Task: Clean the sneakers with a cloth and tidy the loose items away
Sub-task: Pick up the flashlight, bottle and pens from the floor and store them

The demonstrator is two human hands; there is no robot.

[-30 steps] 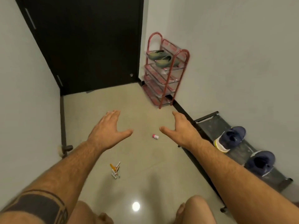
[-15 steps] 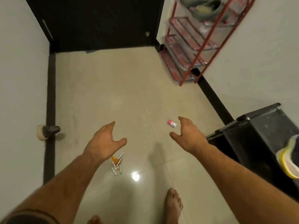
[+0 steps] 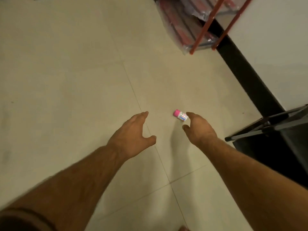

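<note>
Since the pink-capped bottle [image 3: 181,115] lies on its side on the floor just beyond the right hand [image 3: 198,129], both hands spread and empty, left hand [image 3: 133,139] beside it, a clumsy touch could roll it off.

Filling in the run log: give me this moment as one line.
stage: reaching | target: pink-capped bottle lying on floor | right hand open, at bottle | left hand open, holds nothing
</note>
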